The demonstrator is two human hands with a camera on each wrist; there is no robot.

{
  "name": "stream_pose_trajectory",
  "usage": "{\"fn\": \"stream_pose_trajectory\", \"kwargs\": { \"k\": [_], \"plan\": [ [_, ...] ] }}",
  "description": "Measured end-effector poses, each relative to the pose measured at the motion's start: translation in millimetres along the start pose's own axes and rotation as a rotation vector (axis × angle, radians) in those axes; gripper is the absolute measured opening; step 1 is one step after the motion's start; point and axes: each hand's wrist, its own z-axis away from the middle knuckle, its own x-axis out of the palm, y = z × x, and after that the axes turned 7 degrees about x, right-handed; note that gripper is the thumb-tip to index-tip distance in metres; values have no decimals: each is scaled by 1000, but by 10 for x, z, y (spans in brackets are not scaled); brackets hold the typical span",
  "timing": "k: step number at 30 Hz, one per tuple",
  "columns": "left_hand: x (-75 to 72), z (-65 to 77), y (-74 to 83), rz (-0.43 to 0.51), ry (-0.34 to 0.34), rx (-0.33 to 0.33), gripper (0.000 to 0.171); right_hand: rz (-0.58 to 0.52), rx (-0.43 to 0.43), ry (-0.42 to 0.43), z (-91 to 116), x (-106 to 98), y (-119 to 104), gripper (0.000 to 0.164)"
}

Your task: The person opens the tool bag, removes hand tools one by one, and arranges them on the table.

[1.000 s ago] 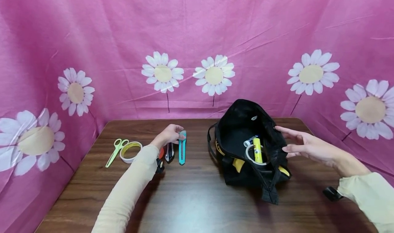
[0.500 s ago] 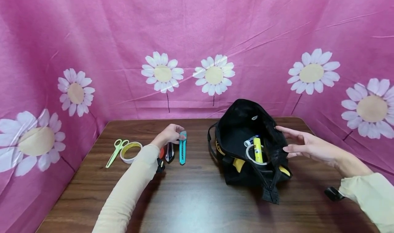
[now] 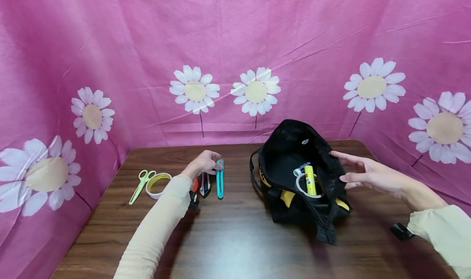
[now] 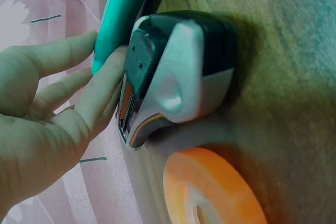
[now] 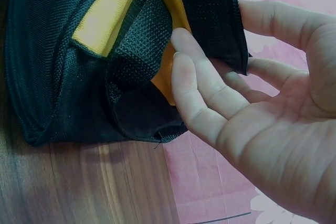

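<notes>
My left hand point(image 3: 203, 164) pinches the far end of a teal box cutter point(image 3: 220, 181), which lies lengthwise on the table. In the left wrist view, thumb and fingers meet the end of the teal cutter point(image 4: 123, 9). Close beside it is a grey-and-black tool point(image 4: 178, 72) with a ridged edge; its kind is unclear. An orange tape roll point(image 4: 210, 187) lies next to that. On the right, my right hand point(image 3: 362, 174) grips the side edge of a black bag point(image 3: 294, 209) that gapes wide. The right wrist view shows the bag's zipped edge point(image 5: 239, 35) between thumb and fingers.
Inside the bag are a yellow glue stick point(image 3: 310, 180), a white tape roll point(image 3: 301, 188) and a small blue-and-white tube point(image 3: 299, 170). Green scissors point(image 3: 140, 187) and a yellow-lined tape roll point(image 3: 152, 194) lie at the table's left. A pink flowered cloth point(image 3: 228, 33) hangs behind.
The head view has shifted slightly, so the things at left appear a little lower and further right. Both hands keep their places on the box cutter and the bag.
</notes>
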Motion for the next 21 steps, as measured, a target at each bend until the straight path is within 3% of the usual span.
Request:
{"fn": "stream_pose_trajectory", "kwargs": {
  "k": [10, 19, 21],
  "plan": [
    [-133, 26, 124, 6, -15, -7, 53, 9, 31, 34, 12, 21, -45, 72],
    [-239, 75, 562, 144, -124, 38, 43, -4, 35, 40, 3, 10, -44, 74],
    [-232, 95, 692, 124, -140, 50, 42, -5, 36, 37, 7, 15, -42, 74]
  ]
}}
